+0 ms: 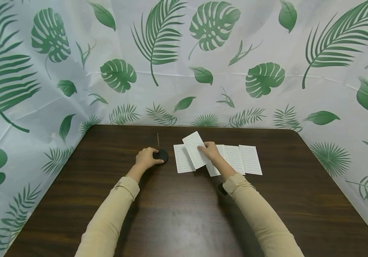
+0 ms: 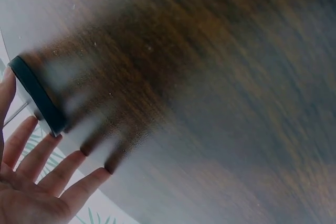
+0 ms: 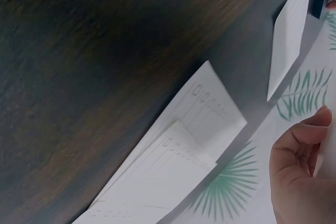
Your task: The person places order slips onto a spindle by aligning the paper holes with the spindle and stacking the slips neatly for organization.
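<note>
- On the dark table, the left hand is pinching a black-based spike by its rim, outer fingers apart.
- The right hand is pinching a lined paper slip above the slip row, partly hiding it; print is looking unreadable.

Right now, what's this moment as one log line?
left hand: grips black base with thin rod | right hand: holds lined sheet | other sheets: on table

no readable text. white sheets: printed lines plus a row of small marks near one end, too faint to read. left cuff: tiny dark marks, illegible.
</note>
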